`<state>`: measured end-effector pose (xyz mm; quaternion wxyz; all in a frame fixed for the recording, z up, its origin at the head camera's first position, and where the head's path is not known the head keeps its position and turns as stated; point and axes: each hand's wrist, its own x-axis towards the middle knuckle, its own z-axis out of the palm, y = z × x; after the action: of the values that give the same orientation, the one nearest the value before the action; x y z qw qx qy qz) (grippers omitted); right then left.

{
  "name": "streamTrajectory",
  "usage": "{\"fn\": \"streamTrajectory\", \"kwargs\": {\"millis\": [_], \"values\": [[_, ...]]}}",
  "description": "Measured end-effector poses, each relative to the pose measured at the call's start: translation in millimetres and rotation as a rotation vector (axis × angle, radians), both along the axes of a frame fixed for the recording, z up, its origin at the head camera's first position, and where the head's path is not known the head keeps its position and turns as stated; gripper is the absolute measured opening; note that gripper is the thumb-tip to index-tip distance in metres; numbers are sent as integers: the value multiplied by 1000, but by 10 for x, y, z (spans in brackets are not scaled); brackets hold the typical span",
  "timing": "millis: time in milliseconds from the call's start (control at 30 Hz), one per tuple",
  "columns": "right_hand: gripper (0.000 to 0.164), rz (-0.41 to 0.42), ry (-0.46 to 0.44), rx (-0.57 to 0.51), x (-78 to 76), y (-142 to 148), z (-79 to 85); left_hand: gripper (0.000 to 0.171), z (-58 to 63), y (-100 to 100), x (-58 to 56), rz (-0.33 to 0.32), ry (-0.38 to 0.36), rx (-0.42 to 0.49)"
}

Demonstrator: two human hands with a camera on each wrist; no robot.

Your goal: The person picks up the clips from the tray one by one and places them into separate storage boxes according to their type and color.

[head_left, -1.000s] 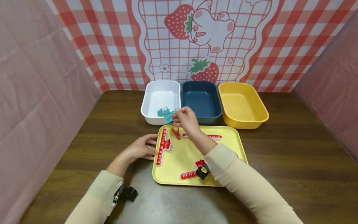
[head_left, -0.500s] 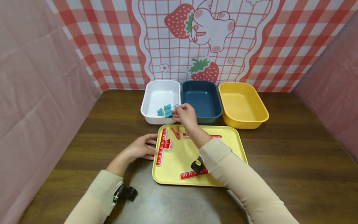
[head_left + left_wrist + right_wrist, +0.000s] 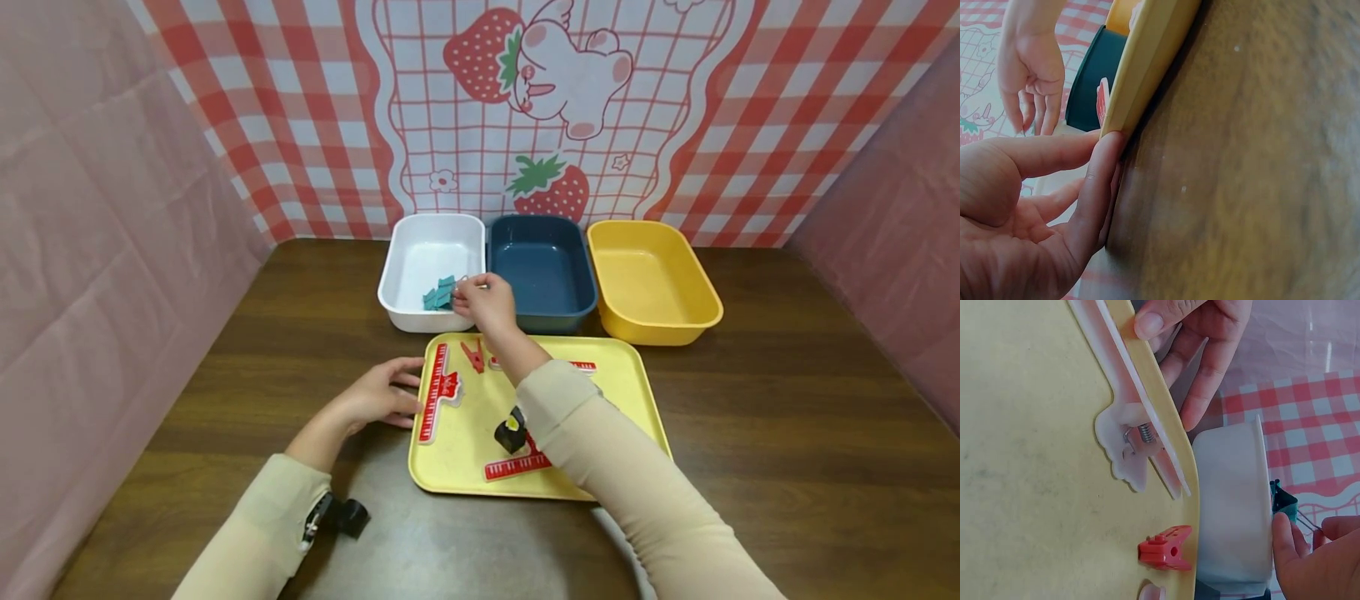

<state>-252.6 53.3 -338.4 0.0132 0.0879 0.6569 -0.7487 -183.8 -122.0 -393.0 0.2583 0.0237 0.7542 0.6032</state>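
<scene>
Over the near right corner of the white bin (image 3: 397, 287), my right hand (image 3: 489, 307) pinches a teal binder clip (image 3: 1284, 499) by its wire handle. Another teal binder clip (image 3: 430, 299) lies in that bin; the two overlap in the head view. My left hand (image 3: 378, 395) holds the left rim of the yellow tray (image 3: 480, 425) between thumb and finger. On the tray lie a red clothespin (image 3: 473, 357) and several red-and-white piano-key clips, one at the left (image 3: 435, 396), one near the front (image 3: 517, 467), one at the back partly behind my right arm.
A dark blue bin (image 3: 542, 258) and a yellow bin (image 3: 652, 279) stand right of the white one, side by side behind the tray. A checked cloth (image 3: 315, 125) hangs behind them. The wooden table (image 3: 780, 400) extends to both sides.
My right hand has moved slightly left and farther back, bringing the binder clip from the white bin's near rim to beside the other clip. My left hand stays at the tray rim.
</scene>
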Motion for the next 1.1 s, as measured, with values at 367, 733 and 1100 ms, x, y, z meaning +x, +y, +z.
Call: {"fn": "streamTrajectory", "kwargs": {"millis": [367,733,1100], "values": [[23,14,-14,-17,-28,23,-38,69,3,15,-5,-3,-5,5],[25,26,-42,-28,0,152,-47,68,9,24,-2,17,-20,-14],[29,50,-25,-35,103,256,-48,68,18,11,15,21,-18,-18]]}}
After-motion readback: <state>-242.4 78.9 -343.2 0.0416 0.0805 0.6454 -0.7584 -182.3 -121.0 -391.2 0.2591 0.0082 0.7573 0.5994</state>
